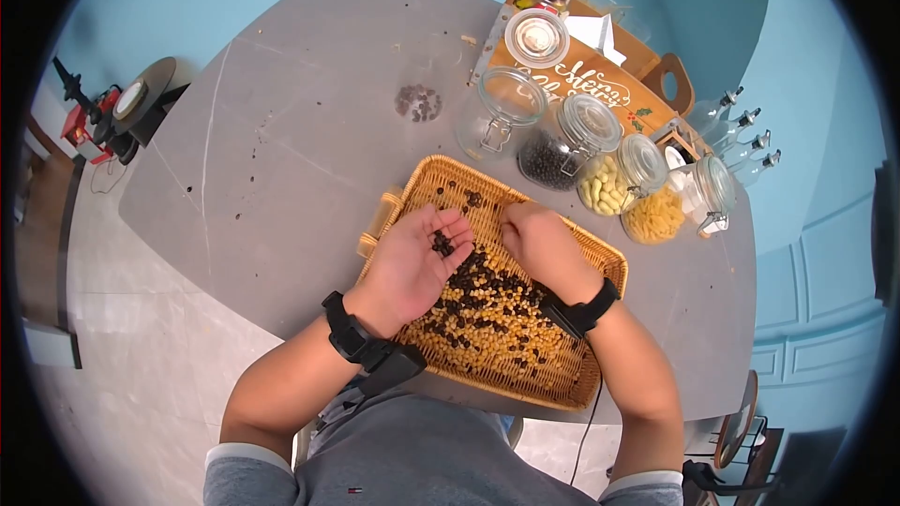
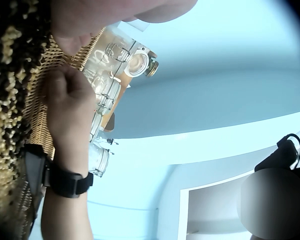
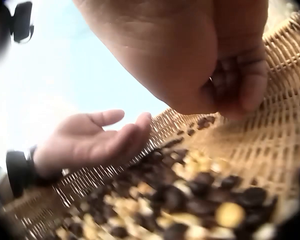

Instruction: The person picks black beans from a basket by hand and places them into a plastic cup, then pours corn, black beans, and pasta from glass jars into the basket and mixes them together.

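A wicker basket (image 1: 486,187) in front of me holds a mix of yellow kernels and dark beans (image 1: 502,323). Over its left side my left hand (image 1: 408,267) is turned palm up, with a few dark beans (image 1: 442,244) lying in the cupped palm below loosely bent fingers. My right hand (image 1: 548,242), back upward, hovers above the far right part of the basket. In the right wrist view, the right hand's curled fingers (image 3: 252,92) come close over the bare weave; I cannot tell if a bean is between them. A few dark beans (image 1: 472,198) lie apart near the basket's far end.
Beyond the basket stand an empty glass jar (image 1: 497,122) and jars of dark beans (image 1: 547,164), peanuts (image 1: 607,187) and pasta (image 1: 653,217). A clear container (image 1: 418,103) with dark beans is farther left. Behind are a wooden crate (image 1: 591,84) and bottles (image 1: 747,141). Crumbs dot the grey table (image 1: 309,141).
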The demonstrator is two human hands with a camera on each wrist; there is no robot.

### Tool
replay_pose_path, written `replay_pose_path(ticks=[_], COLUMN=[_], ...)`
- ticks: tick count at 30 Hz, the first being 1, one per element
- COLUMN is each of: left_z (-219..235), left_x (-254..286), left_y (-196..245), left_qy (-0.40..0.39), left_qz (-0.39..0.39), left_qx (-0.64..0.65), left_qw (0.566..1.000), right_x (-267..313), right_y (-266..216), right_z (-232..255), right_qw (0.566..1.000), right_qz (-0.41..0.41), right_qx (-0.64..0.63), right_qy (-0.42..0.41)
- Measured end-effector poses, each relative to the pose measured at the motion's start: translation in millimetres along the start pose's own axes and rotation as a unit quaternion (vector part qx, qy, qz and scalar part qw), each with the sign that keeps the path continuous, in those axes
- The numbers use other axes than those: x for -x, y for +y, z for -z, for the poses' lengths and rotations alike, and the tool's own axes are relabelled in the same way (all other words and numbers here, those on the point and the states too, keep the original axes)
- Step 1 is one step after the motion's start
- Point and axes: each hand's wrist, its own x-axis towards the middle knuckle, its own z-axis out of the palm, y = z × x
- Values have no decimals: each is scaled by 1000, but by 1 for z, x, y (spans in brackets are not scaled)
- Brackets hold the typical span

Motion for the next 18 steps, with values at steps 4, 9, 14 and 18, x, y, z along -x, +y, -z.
replay_pose_path(ticks=[4, 9, 14, 18], left_z=[3, 4, 6, 2], left_x=[-2, -1, -1, 3], left_y=[-2, -2, -3, -3], left_qy=[-47, -15, -20, -22], left_qz=[33, 10, -4, -5], left_qx=[9, 13, 8, 13], left_qw=[998, 1000, 1000, 1000], right_x=[-6, -5, 2, 4], right_y=[-29, -5, 5, 14], right_z=[18, -4, -21, -24], right_qw=[916, 998, 999, 996], right_qz=[-83, -40, -32, -20], right_qx=[-388, -52, -15, -83], right_qy=[-57, -12, 5, 27])
